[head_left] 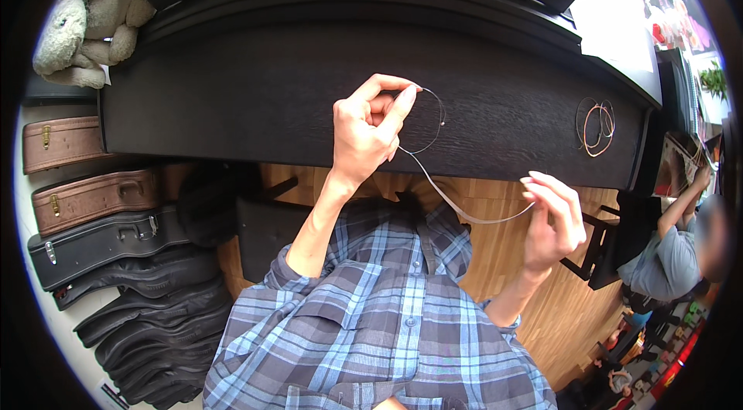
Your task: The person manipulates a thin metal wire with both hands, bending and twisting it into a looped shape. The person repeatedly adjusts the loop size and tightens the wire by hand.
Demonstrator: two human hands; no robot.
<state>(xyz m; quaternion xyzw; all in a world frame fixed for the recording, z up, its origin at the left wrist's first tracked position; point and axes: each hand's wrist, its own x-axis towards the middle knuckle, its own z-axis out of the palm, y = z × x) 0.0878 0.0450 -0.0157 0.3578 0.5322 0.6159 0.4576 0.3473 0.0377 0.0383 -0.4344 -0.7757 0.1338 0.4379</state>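
Observation:
My left hand [368, 128] is closed above the black wooden surface, thumb and forefinger pinched on a thin guitar string [464, 214]. One end of the string curls in a loop beside these fingers, with a small bright bead on it. From there the string sags in a curve toward my right hand [551, 223]. This hand has bent fingers and appears to grip the string's other stretch near the fingertips. Farther right, another coil of strings [594, 131], copper-coloured and dark, lies on the black surface [255, 93].
Brown instrument cases [70, 143], a black hard case [108, 244] and several soft black bags [162, 317] line the left side. A plush toy [66, 35] sits at the far left corner. Another person [669, 263] is at the right. Below is a wooden floor [495, 255].

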